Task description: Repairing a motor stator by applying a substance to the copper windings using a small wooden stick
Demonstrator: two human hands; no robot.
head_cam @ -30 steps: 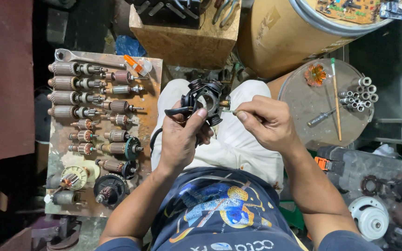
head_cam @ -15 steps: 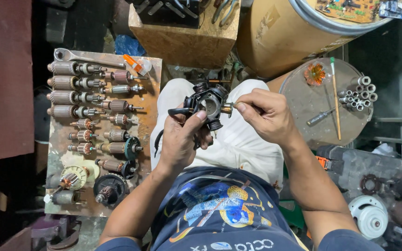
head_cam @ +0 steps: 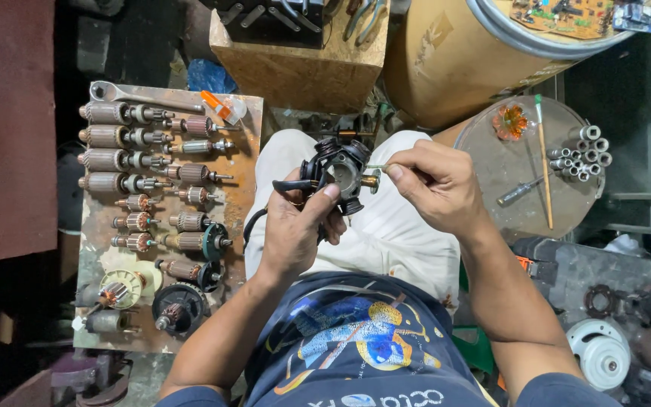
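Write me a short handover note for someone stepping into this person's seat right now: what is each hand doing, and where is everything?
Left hand: grips the black motor housing above the lap, thumb on its face.
Right hand: pinches a thin green-tipped piece at the housing's right side, by a brass fitting.
Nearby: rows of motor armatures on the rusty board at left; screwdriver and small tubes on the round lid at right.
Done: housing is in hand. Left: cannot tell from this view.
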